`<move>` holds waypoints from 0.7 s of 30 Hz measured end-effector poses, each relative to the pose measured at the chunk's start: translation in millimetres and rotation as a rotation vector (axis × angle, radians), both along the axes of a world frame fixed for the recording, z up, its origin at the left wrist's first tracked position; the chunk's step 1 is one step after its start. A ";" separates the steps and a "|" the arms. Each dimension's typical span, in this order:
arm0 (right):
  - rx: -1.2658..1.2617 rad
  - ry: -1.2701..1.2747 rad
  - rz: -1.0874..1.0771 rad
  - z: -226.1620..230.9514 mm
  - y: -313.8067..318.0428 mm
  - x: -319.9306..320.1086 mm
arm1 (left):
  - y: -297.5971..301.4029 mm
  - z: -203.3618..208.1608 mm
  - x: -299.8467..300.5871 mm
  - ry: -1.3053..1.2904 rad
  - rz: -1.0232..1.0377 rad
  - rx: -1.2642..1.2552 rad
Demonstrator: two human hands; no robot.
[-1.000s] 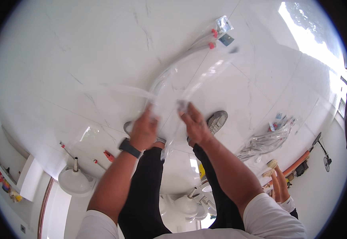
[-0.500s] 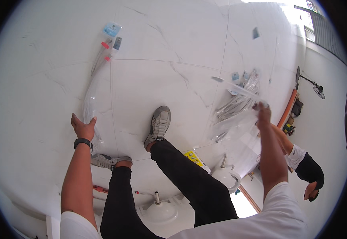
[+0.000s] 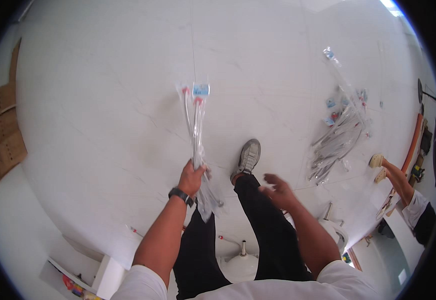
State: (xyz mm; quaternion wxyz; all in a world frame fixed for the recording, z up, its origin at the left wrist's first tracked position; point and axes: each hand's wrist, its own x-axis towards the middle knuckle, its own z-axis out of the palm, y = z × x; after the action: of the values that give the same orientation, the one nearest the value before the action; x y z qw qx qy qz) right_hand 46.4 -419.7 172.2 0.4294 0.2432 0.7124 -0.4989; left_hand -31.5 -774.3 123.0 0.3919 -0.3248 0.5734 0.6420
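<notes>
On my feed the left hand (image 3: 193, 178) is gripping clear plastic sleeves (image 3: 198, 142), silvery hoses (image 3: 187, 109) inside, red bits at their 12 o'clock end. Right hand (image 3: 279, 191), loosely open, at its 3. Heap of bagged hoses (image 3: 342, 129) between 2 and 3.
</notes>
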 end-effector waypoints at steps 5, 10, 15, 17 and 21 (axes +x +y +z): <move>-0.614 -0.144 0.144 174.6 -122.4 -20.3 | 21.5 224.6 -27.7 -0.030 0.333 0.206; -0.448 0.172 0.081 291.0 -115.9 -29.4 | 35.2 341.1 -40.2 0.054 0.312 0.260; 0.000 0.388 0.093 400.6 -52.0 16.0 | 49.6 388.3 -49.8 -0.137 -0.100 0.444; 0.041 0.392 -0.020 440.8 -46.8 53.7 | 57.7 406.9 -44.1 -0.143 -0.297 0.496; 0.174 0.429 -0.194 500.0 -71.1 140.7 | 85.2 445.3 -12.9 -0.260 -0.520 0.574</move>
State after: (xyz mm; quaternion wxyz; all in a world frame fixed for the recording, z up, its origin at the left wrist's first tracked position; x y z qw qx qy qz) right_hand 187.1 -490.8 672.2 0.1960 0.2353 0.8008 -0.5148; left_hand -44.4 -689.1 568.3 0.6850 -0.1248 0.3800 0.6090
